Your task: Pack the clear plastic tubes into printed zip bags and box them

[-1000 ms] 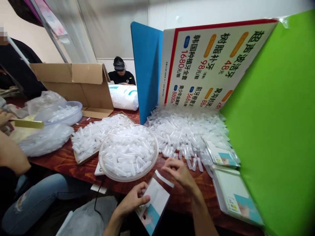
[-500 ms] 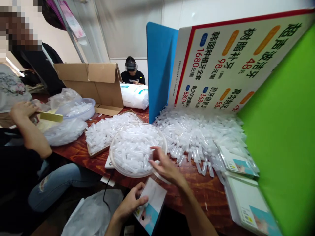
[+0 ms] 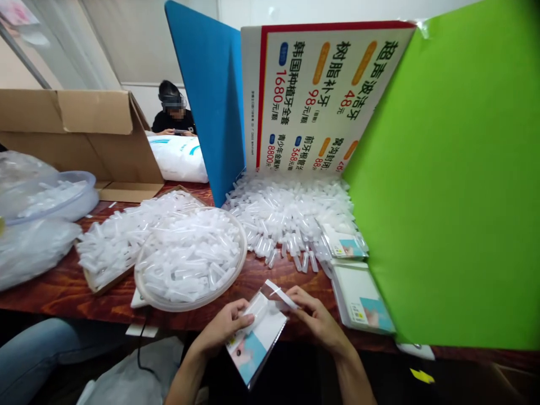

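Note:
My left hand (image 3: pixel 230 326) is closed around a clear plastic packet (image 3: pixel 260 337) with a white and blue printed card inside, held tilted at the table's front edge. The thumb lies across its face. My right hand (image 3: pixel 315 315) pinches the packet's top end, where a white strip (image 3: pixel 280 293) sticks out; whether a small piece is also in those fingers I cannot tell. Behind the hands stands a round bowl (image 3: pixel 243 256) heaped with small translucent plastic pieces. A loose pile of similar pieces (image 3: pixel 291 208) lies to its right.
Stacked packets (image 3: pixel 358 292) lie at the right beside a green panel (image 3: pixel 442 185). A blue panel (image 3: pixel 211 95) and a printed price board (image 3: pixel 320 101) stand behind the pile. Left are a cardboard tray of pieces (image 3: pixel 122 236) and a plastic bag (image 3: pixel 37 242). Another person (image 3: pixel 172 112) sits behind.
My right hand has left the bowl and come to the top end of the packet. My left hand still holds the packet. The view has turned to the right.

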Demonstrator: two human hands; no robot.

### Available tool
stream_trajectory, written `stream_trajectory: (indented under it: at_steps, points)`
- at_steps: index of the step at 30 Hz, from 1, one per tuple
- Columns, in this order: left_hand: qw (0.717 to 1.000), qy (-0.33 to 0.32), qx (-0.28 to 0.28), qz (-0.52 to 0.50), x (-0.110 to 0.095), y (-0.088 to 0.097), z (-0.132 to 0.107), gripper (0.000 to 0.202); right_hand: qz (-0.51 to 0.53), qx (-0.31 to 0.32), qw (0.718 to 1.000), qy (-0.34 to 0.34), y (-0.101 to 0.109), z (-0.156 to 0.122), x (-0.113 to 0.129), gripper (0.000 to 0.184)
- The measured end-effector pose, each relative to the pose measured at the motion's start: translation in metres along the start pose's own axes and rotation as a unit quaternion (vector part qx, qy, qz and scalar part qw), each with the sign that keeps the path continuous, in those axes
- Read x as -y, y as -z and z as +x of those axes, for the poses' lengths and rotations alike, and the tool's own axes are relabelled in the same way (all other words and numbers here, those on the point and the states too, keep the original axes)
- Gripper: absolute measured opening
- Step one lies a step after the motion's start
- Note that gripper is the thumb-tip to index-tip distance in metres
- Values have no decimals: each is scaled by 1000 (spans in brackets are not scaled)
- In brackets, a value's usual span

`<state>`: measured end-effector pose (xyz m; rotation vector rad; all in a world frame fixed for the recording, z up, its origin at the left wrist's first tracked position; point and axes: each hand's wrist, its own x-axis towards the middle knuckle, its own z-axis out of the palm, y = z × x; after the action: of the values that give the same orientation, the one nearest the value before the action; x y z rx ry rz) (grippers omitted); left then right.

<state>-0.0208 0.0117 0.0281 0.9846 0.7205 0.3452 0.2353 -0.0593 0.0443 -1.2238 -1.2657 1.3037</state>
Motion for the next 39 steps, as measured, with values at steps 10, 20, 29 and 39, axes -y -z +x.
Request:
stream_trajectory:
  at_steps: [10,20,29,39]
  points:
    - [999,6,-33,5,-4,5,-14,49,96,-122,987,-35,-22,29,-34,35]
    - [996,-35,-66,58,-4,6,-10,57,27,31,998,38,-30,25,-10,49]
    - [989,-52,-59,123,7,7,5,50,10,6,1000,7,-41,9,-18,72]
    - [960,-102,-124,230,46,7,37,54,-189,-296,925,-147,64,-153,-28,45]
